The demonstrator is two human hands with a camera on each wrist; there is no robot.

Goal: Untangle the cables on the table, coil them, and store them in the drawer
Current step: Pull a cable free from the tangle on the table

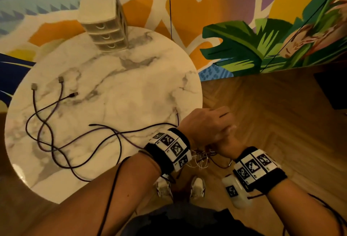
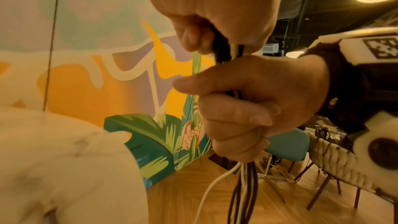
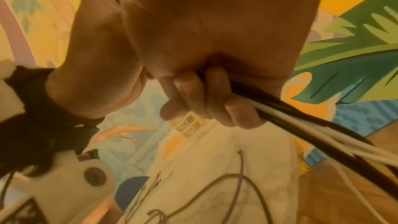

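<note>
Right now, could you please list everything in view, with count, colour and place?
Table: one, round, white marble, left of centre.
Drawer unit: one, cream, three drawers, table's far edge.
Loose cables: several, dark purple, tangled on the table.
Cable bundle: one, black and white strands, held off the table's right edge.
Shoes: two, pale, on the wood floor.
Left hand: grips the bundle.
Right hand: grips the bundle.

In the head view we are seeing the left hand covering most of the right hand, and both are hiding the cable bundle they are gripping. Its lower loops are running off the wrist pictures' edges.
</note>
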